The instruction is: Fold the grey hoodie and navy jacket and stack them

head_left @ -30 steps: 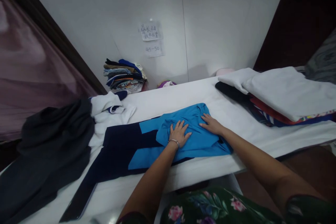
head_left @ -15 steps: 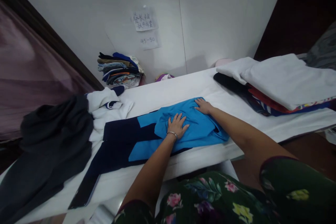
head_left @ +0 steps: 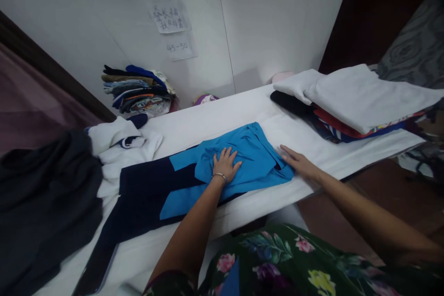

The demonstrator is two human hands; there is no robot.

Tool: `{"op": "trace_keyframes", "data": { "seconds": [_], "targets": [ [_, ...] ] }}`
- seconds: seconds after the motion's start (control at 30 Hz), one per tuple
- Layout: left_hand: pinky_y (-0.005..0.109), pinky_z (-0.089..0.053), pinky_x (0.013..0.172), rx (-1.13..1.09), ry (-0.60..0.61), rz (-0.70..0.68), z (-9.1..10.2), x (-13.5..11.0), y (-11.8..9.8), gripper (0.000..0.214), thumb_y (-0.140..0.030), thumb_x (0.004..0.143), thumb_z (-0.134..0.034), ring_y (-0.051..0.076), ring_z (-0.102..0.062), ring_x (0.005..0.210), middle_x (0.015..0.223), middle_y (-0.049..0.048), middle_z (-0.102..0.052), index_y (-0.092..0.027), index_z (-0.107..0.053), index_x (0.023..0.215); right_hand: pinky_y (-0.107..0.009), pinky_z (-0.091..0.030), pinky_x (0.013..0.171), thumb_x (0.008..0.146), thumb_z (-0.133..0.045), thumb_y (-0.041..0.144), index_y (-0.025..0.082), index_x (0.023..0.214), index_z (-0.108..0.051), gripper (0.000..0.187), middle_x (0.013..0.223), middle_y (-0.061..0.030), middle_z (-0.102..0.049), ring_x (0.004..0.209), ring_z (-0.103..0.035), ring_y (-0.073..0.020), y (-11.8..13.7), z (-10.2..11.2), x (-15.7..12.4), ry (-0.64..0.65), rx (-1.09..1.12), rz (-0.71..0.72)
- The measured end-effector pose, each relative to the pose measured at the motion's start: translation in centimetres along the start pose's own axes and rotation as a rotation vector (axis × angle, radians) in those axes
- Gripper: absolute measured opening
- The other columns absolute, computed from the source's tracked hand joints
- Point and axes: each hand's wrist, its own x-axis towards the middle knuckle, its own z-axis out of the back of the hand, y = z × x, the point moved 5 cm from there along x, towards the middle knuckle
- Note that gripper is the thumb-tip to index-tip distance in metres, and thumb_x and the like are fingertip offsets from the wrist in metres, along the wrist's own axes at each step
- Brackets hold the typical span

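Observation:
A blue and navy garment lies partly folded along the white-covered table, its bright blue part bunched in the middle. Its navy part stretches left. My left hand rests flat on the blue cloth with the fingers spread. At the garment's right end is my right hand, fingers stretched out and holding nothing; whether its fingertips touch the blue edge I cannot tell.
A stack of folded clothes with a white one on top is at the right. Left lie a dark grey garment, white clothing and a phone-like dark slab. Another clothes pile stands by the wall.
My right hand has come off the garment's far upper corner and moved toward me to its right end. My left hand stays on the cloth. The view has shifted right.

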Motion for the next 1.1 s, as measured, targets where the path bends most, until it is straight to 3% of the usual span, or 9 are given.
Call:
{"op": "trace_keyframes", "data": {
  "seconds": [0.13, 0.23, 0.4, 0.57, 0.7, 0.8, 0.87, 0.97, 1.1],
  "targets": [
    [0.059, -0.014, 0.113, -0.002, -0.002, -0.002, 0.1, -0.1, 0.0, 0.058, -0.058, 0.092, -0.03, 0.027, -0.019, 0.143, 0.155, 0.0023, -0.028, -0.031, -0.04, 0.142, -0.05, -0.024, 0.116, 0.09, -0.042, 0.057, 0.022, 0.147, -0.034, 0.067, 0.154, -0.0076, -0.028, 0.141, -0.027, -0.0277, 1.7, -4.2, -2.7, 0.003, -0.264, 0.241],
    [0.058, -0.014, 0.113, -0.003, -0.01, 0.004, 0.1, -0.2, 0.0, 0.057, -0.057, 0.092, -0.03, 0.026, -0.02, 0.143, 0.155, 0.0018, -0.029, -0.031, -0.04, 0.142, -0.05, -0.027, 0.114, 0.092, -0.041, 0.051, 0.018, 0.147, -0.034, 0.064, 0.153, -0.0127, -0.029, 0.14, -0.027, -0.029, 2.4, -5.8, -3.0, -0.003, -0.441, 0.311],
    [0.056, -0.015, 0.114, -0.018, -0.049, -0.009, 0.2, -0.5, 0.0, 0.055, -0.056, 0.092, -0.033, 0.026, -0.022, 0.142, 0.153, 0.0025, -0.032, -0.031, -0.042, 0.141, -0.051, -0.033, 0.11, 0.091, -0.041, 0.055, 0.022, 0.149, -0.029, 0.067, 0.151, -0.0136, -0.033, 0.137, -0.034, -0.0301, 2.9, -4.8, -2.6, 0.045, -0.54, 0.291],
    [0.058, -0.015, 0.113, -0.048, -0.033, -0.003, 0.7, -0.6, -0.1, 0.056, -0.055, 0.091, -0.038, 0.026, -0.023, 0.142, 0.152, 0.0042, -0.034, -0.029, -0.042, 0.14, -0.058, -0.024, 0.111, 0.09, -0.045, 0.05, 0.028, 0.15, -0.024, 0.067, 0.156, -0.0096, -0.023, 0.142, -0.022, -0.0315, 5.6, -3.3, -0.8, 0.018, -0.525, 0.336],
    [0.057, -0.01, 0.115, -0.014, -0.094, -0.023, 2.7, -0.9, 0.2, 0.051, -0.051, 0.092, -0.04, 0.025, -0.022, 0.142, 0.151, 0.0051, -0.036, -0.027, -0.047, 0.137, -0.056, -0.019, 0.113, 0.086, -0.048, 0.033, 0.03, 0.149, -0.027, 0.067, 0.156, -0.0037, -0.022, 0.143, -0.019, -0.0286, 8.9, -3.7, 1.0, 0.228, -0.356, 0.481],
    [0.057, -0.004, 0.115, 0.05, -0.174, 0.049, 4.1, -1.4, 1.8, 0.05, -0.049, 0.092, -0.039, 0.026, -0.019, 0.143, 0.151, 0.006, -0.036, -0.026, -0.048, 0.136, -0.049, -0.025, 0.114, 0.086, -0.047, 0.032, 0.03, 0.147, -0.032, 0.063, 0.154, -0.0002, -0.028, 0.141, -0.025, -0.0261, 10.6, -4.3, 2.0, 0.37, -0.194, 0.536],
    [0.06, -0.005, 0.114, 0.061, -0.176, 0.179, 4.2, -1.8, 3.5, 0.053, -0.05, 0.092, -0.038, 0.028, -0.019, 0.143, 0.153, 0.0075, -0.033, -0.025, -0.047, 0.137, -0.048, -0.026, 0.113, 0.09, -0.045, 0.041, 0.028, 0.146, -0.035, 0.058, 0.154, -0.0009, -0.029, 0.141, -0.026, -0.0259, 10.8, -4.9, 2.8, 0.354, -0.198, 0.507],
    [0.06, -0.015, 0.112, 0.024, -0.111, 0.334, 3.0, -2.5, 5.6, 0.057, -0.053, 0.092, -0.033, 0.029, -0.022, 0.142, 0.153, 0.0084, -0.032, -0.024, -0.043, 0.14, -0.055, -0.02, 0.114, 0.09, -0.044, 0.052, 0.023, 0.143, -0.042, 0.06, 0.151, -0.0083, -0.034, 0.141, -0.025, -0.0303, 9.6, -6.8, 3.5, 0.295, -0.411, 0.45],
    [0.054, -0.025, 0.111, -0.016, -0.107, 0.348, 1.8, -2.7, 6.3, 0.057, -0.054, 0.092, -0.032, 0.027, -0.026, 0.141, 0.151, 0.0073, -0.036, -0.024, -0.044, 0.139, -0.057, -0.015, 0.114, 0.092, -0.04, 0.054, 0.021, 0.14, -0.047, 0.058, 0.149, -0.011, -0.037, 0.141, -0.026, -0.0311, 8.0, -9.1, 3.1, 0.256, -0.62, 0.51]
  ]
}}
